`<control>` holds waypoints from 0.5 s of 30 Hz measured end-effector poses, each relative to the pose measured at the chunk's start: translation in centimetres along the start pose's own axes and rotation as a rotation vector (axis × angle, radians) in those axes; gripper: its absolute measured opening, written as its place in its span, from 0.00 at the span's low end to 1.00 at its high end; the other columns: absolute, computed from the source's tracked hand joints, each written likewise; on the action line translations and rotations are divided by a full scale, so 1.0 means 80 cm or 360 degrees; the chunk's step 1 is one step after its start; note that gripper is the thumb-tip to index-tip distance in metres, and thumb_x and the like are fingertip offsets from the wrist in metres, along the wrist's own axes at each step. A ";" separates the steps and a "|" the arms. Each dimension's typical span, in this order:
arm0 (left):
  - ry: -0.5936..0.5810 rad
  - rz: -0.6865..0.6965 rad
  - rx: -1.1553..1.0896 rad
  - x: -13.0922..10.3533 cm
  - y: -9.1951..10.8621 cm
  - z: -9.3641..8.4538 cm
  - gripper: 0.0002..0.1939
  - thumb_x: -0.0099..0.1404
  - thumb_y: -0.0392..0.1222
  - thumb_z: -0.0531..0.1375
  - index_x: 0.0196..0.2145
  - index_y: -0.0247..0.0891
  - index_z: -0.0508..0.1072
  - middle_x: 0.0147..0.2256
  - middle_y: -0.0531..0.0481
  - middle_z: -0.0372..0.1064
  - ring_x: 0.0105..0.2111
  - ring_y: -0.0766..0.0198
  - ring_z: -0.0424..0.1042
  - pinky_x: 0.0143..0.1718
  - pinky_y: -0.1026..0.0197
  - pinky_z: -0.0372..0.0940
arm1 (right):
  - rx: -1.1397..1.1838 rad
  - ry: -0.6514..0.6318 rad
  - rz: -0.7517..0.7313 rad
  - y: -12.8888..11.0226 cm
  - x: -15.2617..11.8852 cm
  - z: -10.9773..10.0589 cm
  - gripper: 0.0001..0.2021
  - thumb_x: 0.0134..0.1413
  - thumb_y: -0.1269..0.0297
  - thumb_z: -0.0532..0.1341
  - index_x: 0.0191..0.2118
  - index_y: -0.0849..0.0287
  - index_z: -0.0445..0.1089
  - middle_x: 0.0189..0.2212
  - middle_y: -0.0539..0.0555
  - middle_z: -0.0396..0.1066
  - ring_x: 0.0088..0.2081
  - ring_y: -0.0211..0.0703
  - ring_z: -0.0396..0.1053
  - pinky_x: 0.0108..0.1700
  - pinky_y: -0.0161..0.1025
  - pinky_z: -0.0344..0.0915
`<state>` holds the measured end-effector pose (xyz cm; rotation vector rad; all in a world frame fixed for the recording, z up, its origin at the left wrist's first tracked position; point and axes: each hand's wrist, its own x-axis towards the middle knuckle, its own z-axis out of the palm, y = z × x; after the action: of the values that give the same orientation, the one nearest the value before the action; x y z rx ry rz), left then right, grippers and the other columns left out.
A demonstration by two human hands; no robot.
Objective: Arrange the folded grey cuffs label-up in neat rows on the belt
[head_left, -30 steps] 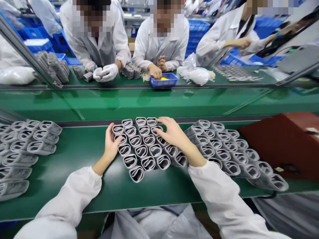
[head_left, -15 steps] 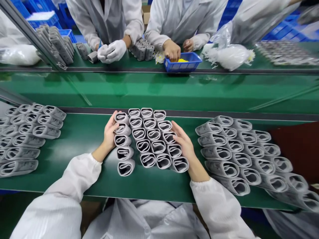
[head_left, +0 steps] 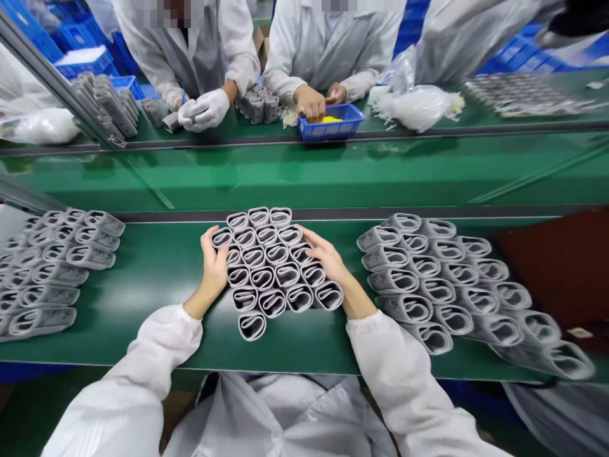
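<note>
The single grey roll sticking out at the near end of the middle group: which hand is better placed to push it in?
Probably the left hand: the stray roll lies nearer to it than to the right hand.

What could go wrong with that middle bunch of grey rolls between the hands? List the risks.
1. The left hand and right hand only press the sides of the middle bunch; squeezing harder might buckle the rows upward.
2. The single roll at the near end sits outside both palms and could get left behind or tip.
3. The bunch on the right lies close; a sideways push may knock into it.
</note>
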<state>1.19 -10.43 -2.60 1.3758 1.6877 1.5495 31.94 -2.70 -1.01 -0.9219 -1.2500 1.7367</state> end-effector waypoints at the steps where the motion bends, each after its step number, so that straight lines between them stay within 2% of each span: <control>1: 0.0045 0.0041 0.0020 -0.013 0.005 -0.004 0.26 0.79 0.49 0.57 0.71 0.45 0.62 0.67 0.39 0.66 0.67 0.51 0.70 0.75 0.44 0.63 | -0.0001 -0.0090 0.0007 -0.005 0.004 0.001 0.36 0.49 0.62 0.69 0.67 0.51 0.78 0.71 0.52 0.74 0.76 0.61 0.66 0.82 0.58 0.57; 4: 0.0252 0.0374 0.0299 -0.061 0.028 -0.022 0.25 0.81 0.48 0.55 0.71 0.43 0.63 0.71 0.35 0.61 0.73 0.47 0.63 0.79 0.39 0.56 | -0.0014 -0.0385 0.0068 -0.018 0.025 0.013 0.34 0.49 0.66 0.68 0.65 0.47 0.80 0.71 0.50 0.75 0.74 0.60 0.69 0.81 0.58 0.59; 6: 0.0302 0.0674 0.0615 -0.098 0.045 -0.034 0.20 0.81 0.44 0.55 0.67 0.42 0.68 0.73 0.34 0.58 0.78 0.43 0.57 0.81 0.32 0.50 | -0.0052 -0.0588 0.0155 -0.024 0.046 0.025 0.31 0.49 0.67 0.69 0.62 0.47 0.82 0.69 0.51 0.77 0.72 0.60 0.72 0.80 0.60 0.60; 8: 0.0335 0.0839 0.0812 -0.135 0.057 -0.044 0.14 0.81 0.40 0.57 0.60 0.43 0.73 0.74 0.37 0.58 0.81 0.42 0.52 0.81 0.28 0.46 | -0.0017 -0.0655 0.0210 -0.025 0.065 0.033 0.26 0.50 0.63 0.73 0.58 0.50 0.84 0.64 0.54 0.81 0.68 0.61 0.76 0.78 0.61 0.62; 9: 0.0337 0.0824 0.0846 -0.152 0.060 -0.049 0.14 0.81 0.41 0.57 0.60 0.43 0.73 0.74 0.36 0.57 0.81 0.41 0.52 0.81 0.28 0.47 | 0.0055 -0.0603 0.0192 -0.023 0.071 0.033 0.24 0.50 0.59 0.75 0.55 0.51 0.84 0.61 0.56 0.83 0.65 0.61 0.78 0.77 0.62 0.64; 11: 0.0338 0.0738 0.0841 -0.178 0.057 -0.061 0.18 0.82 0.51 0.56 0.63 0.42 0.71 0.75 0.33 0.55 0.80 0.39 0.55 0.79 0.28 0.51 | 0.0247 -0.0383 0.0075 -0.014 0.072 0.023 0.25 0.50 0.50 0.78 0.53 0.52 0.84 0.57 0.59 0.85 0.60 0.61 0.82 0.73 0.63 0.68; 13: 0.0326 0.0626 0.0816 -0.192 0.046 -0.078 0.29 0.79 0.65 0.58 0.66 0.42 0.69 0.74 0.31 0.55 0.77 0.37 0.60 0.77 0.28 0.57 | 0.0314 -0.0156 -0.0105 -0.002 0.055 0.003 0.27 0.52 0.42 0.77 0.53 0.52 0.83 0.55 0.60 0.85 0.59 0.61 0.82 0.71 0.63 0.71; 15: 0.0167 0.0498 0.0822 -0.195 0.035 -0.097 0.40 0.72 0.77 0.60 0.67 0.45 0.69 0.72 0.32 0.58 0.73 0.35 0.66 0.72 0.28 0.65 | 0.0158 -0.0006 -0.0290 0.008 0.024 -0.020 0.28 0.56 0.39 0.75 0.55 0.52 0.82 0.56 0.61 0.84 0.60 0.61 0.81 0.69 0.61 0.72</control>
<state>1.66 -28.06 -2.41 1.9203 2.1184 1.4143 32.41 -0.51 -2.26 -0.7245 -1.1998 1.6413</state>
